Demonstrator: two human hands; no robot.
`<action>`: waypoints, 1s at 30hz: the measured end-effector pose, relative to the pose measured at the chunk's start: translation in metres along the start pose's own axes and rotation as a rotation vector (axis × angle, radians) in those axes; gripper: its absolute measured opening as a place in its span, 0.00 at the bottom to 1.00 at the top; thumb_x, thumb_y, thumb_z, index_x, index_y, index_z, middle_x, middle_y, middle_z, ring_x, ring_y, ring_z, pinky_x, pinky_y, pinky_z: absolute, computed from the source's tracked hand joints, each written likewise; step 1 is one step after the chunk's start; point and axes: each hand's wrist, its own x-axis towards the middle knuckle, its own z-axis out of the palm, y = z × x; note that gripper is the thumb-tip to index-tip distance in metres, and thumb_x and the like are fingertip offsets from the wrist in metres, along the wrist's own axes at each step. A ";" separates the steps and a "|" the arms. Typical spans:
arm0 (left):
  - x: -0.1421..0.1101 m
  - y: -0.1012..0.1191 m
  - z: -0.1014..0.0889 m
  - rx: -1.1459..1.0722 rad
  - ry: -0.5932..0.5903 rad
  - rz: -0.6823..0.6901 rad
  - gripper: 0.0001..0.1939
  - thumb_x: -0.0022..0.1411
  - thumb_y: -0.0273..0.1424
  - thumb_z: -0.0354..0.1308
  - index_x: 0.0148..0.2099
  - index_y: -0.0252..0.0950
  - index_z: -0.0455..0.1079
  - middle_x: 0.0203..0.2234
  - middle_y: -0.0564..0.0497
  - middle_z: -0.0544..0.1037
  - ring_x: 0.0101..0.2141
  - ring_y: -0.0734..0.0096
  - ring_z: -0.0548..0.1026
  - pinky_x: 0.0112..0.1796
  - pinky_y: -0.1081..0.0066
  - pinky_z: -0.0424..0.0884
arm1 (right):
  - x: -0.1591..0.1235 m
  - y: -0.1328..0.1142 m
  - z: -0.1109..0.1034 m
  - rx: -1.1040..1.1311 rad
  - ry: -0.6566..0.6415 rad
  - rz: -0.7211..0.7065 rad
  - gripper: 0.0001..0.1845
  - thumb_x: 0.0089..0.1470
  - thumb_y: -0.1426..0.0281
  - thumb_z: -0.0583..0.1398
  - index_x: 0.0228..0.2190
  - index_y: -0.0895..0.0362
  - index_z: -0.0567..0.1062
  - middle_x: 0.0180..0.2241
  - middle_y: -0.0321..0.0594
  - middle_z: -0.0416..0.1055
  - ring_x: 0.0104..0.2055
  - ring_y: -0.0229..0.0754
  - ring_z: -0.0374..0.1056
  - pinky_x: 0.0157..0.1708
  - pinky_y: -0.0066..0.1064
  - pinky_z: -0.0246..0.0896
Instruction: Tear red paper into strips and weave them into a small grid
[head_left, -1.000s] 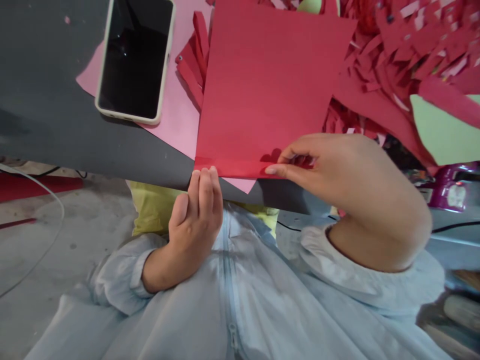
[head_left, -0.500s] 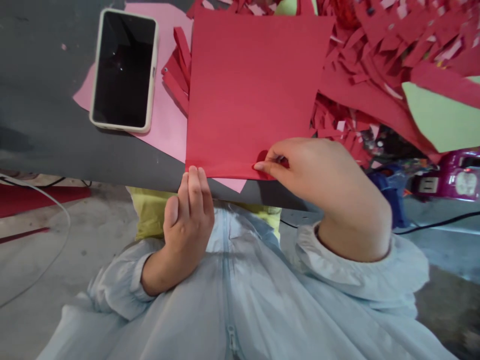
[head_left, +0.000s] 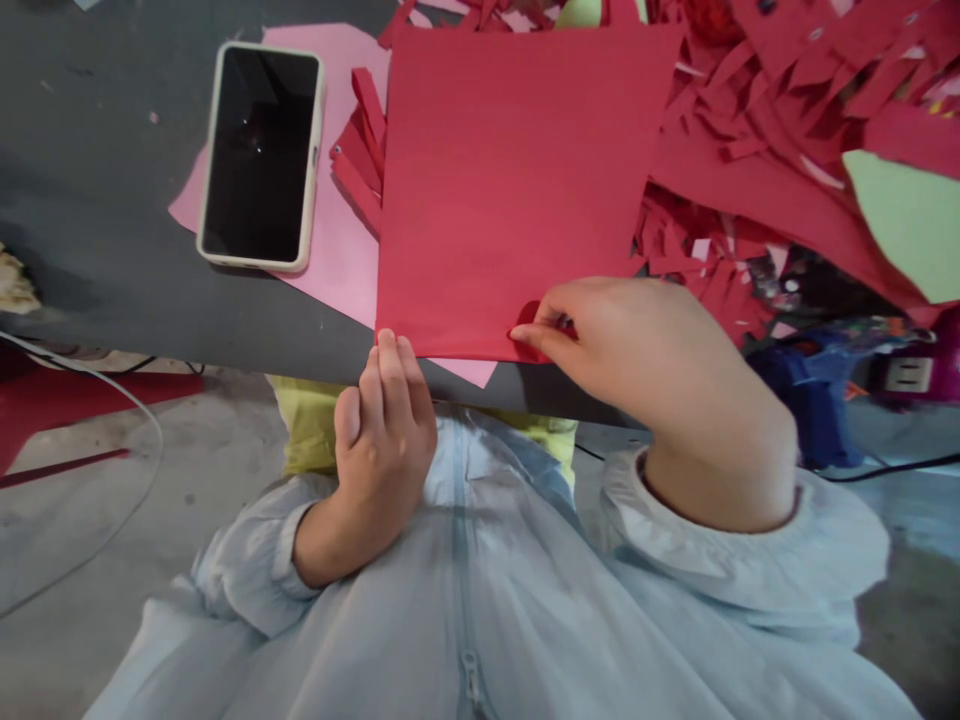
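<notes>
A square red sheet [head_left: 517, 170] lies flat in front of me, its near edge along the table's front edge. At its near left corner, my left hand [head_left: 386, 430] has its fingers pressed together on the edge, palm side hidden. My right hand [head_left: 600, 330] pinches the near edge further right between thumb and fingertips. Under the sheet lies a pink sheet [head_left: 341, 200], with one corner poking out at the front between my hands. Several red strips [head_left: 360, 160] stick out beside the red sheet's left side.
A phone [head_left: 260, 155] in a pale case lies on the pink sheet, left on the dark table [head_left: 97, 200]. Heaped red cut strips [head_left: 780, 70] fill the right side, with a pale green piece [head_left: 911, 220]. A blue tool [head_left: 810, 390] and a black cable [head_left: 892, 470] are near my right forearm.
My view has shifted slightly. Both hands keep their places on the red sheet's near edge. The brighter strip along that edge looks narrower than a second ago.
</notes>
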 end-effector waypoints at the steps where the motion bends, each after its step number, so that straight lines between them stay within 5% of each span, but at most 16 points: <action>1: 0.000 0.000 0.000 -0.014 -0.007 -0.006 0.34 0.71 0.22 0.50 0.76 0.34 0.46 0.63 0.35 0.69 0.55 0.52 0.78 0.48 0.58 0.70 | 0.000 -0.001 0.000 0.000 -0.005 0.002 0.15 0.64 0.63 0.57 0.33 0.54 0.82 0.30 0.45 0.80 0.27 0.45 0.70 0.25 0.34 0.46; 21: 0.011 -0.002 -0.010 0.353 0.023 0.216 0.22 0.69 0.23 0.54 0.63 0.24 0.67 0.55 0.29 0.77 0.47 0.56 0.81 0.42 0.62 0.71 | 0.000 -0.002 -0.002 -0.056 -0.029 -0.003 0.14 0.64 0.65 0.56 0.36 0.57 0.80 0.34 0.46 0.80 0.30 0.45 0.71 0.27 0.33 0.45; 30: 0.008 -0.002 -0.014 0.387 -0.035 0.243 0.27 0.69 0.23 0.56 0.68 0.39 0.64 0.57 0.27 0.75 0.48 0.53 0.81 0.43 0.59 0.75 | 0.001 0.000 0.000 -0.018 -0.012 -0.032 0.14 0.64 0.65 0.56 0.35 0.57 0.81 0.35 0.45 0.80 0.30 0.44 0.72 0.27 0.34 0.47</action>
